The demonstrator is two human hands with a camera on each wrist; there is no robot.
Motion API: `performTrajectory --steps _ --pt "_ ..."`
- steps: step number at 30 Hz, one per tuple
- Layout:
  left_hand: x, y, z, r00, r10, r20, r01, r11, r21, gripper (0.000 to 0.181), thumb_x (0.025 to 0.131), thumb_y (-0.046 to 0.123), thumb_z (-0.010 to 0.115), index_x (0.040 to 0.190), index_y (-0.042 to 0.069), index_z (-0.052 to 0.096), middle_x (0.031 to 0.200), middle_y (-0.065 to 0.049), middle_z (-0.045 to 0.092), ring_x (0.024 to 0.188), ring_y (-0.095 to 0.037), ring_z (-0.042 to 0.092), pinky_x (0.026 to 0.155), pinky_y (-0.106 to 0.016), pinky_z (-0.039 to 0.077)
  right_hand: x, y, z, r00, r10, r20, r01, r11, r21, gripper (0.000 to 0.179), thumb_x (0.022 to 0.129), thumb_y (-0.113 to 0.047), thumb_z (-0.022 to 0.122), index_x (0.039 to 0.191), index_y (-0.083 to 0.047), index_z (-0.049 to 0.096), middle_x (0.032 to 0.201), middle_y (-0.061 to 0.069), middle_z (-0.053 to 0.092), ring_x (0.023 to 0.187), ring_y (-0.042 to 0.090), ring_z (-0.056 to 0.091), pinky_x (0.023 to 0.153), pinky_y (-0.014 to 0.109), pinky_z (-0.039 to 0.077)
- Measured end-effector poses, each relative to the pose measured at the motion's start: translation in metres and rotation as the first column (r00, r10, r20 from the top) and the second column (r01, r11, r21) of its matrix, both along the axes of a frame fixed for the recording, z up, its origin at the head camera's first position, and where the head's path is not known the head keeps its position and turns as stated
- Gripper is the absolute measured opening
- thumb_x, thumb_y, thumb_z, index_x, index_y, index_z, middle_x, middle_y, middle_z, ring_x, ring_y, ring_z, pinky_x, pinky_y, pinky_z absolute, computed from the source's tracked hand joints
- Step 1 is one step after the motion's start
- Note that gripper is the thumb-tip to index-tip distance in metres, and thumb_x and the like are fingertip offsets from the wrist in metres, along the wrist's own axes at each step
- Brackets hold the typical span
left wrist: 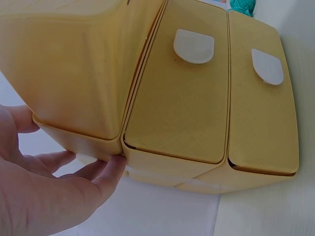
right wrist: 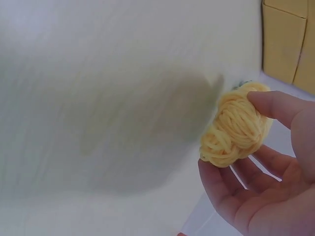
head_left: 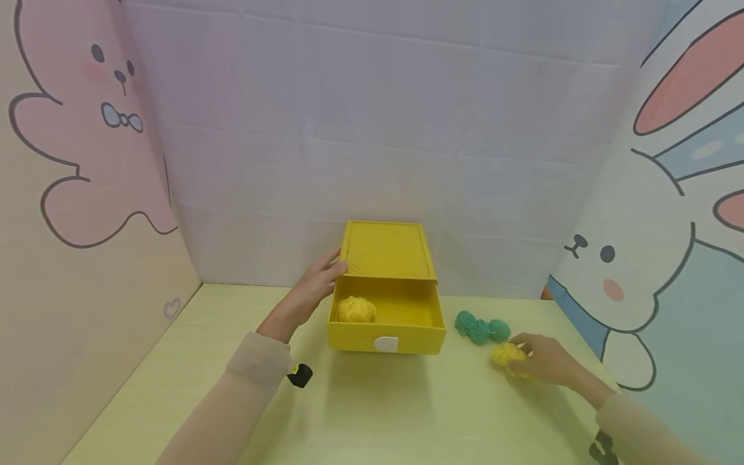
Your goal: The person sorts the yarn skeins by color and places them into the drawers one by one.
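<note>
"Where's the left hand [head_left: 308, 294] on your feed?"

"At nine o'clock on the yellow drawer cabinet [head_left: 386, 248]. I see it spread wide, with its fingertips against the cabinet's side."

"And the drawers?"

"The top drawer [head_left: 357, 337] stands open toward six o'clock, with a yellow yarn ball [head_left: 356, 310] inside at its nine o'clock end. My left wrist view shows two closed drawers [left wrist: 177, 108] below, each with a white tab [left wrist: 194, 46]."

"The right hand [head_left: 546, 360]?"

"Out at four o'clock from the cabinet, pinching a second yellow yarn ball [right wrist: 238, 123] between thumb and fingers. I can't tell whether it touches the bench [head_left: 442, 413]. Teal yarn balls [head_left: 498, 330] lie near it, at its eleven o'clock."
</note>
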State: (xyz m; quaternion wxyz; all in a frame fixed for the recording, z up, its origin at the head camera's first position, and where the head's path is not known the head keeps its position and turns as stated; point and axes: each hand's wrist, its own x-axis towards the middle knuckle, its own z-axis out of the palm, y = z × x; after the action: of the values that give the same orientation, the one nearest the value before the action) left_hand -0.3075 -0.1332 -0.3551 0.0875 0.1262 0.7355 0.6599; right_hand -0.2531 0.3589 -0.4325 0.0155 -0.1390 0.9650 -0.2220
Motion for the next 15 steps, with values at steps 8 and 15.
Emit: performTrajectory --steps 8,15 --pt "0.0 0.0 0.0 1.0 0.0 0.003 0.0 1.0 -0.002 0.068 0.114 0.039 0.05 0.172 0.026 0.018 0.173 -0.011 0.028 0.159 -0.034 0.029 0.129 -0.059 0.025 -0.001 -0.013 0.026 0.996 0.088 -0.031 -0.088 0.996 0.004 0.051 0.087 -0.026 0.086 0.126 0.003 0.07 0.105 0.017 0.075 0.084 0.022 0.071 0.066 0.033 0.06" --pt "0.0 -0.001 -0.001 1.0 0.002 0.008 -0.002 1.0 0.0 0.068 0.114 0.039 0.051 0.172 0.026 0.019 0.174 -0.01 0.025 0.16 -0.034 0.027 0.129 -0.059 0.024 0.0 -0.031 0.057 0.985 0.148 -0.088 -0.149 0.989 -0.005 0.05 0.088 -0.027 0.086 0.128 -0.002 0.07 0.107 0.012 0.076 0.086 0.018 0.071 0.068 0.03 0.059"
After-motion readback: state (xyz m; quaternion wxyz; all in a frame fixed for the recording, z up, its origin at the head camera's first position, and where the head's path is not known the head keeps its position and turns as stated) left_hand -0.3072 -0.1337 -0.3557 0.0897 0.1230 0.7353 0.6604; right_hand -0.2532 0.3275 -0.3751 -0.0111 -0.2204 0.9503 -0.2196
